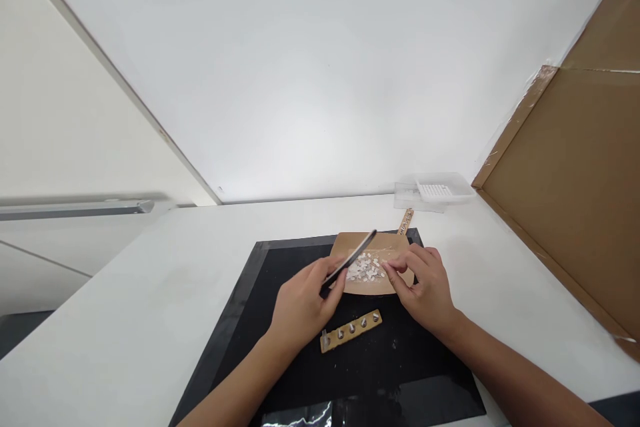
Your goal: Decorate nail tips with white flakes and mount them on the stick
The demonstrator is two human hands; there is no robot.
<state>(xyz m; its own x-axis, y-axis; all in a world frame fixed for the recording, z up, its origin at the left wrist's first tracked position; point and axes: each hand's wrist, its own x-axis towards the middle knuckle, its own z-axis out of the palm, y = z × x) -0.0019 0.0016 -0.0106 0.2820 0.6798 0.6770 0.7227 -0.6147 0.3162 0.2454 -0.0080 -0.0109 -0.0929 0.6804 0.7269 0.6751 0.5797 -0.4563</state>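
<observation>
My left hand (303,303) is closed round a thin dark tool like tweezers (350,261), whose tip points up and right over a brown card (350,243). Several small white pieces (366,269) lie in a heap on that card. My right hand (423,287) rests at the card's right edge, its fingertips pinched together at the heap; what they hold is too small to make out. A narrow brown strip (351,331) bearing several small metal parts lies just in front of both hands. All of it sits on a black mat (280,373).
The mat lies on a white table (125,320) against a white wall. A clear plastic tray (435,191) with a white grid stands at the back right. Another brown strip (406,220) lies before it. A big cardboard sheet (570,200) leans at the right.
</observation>
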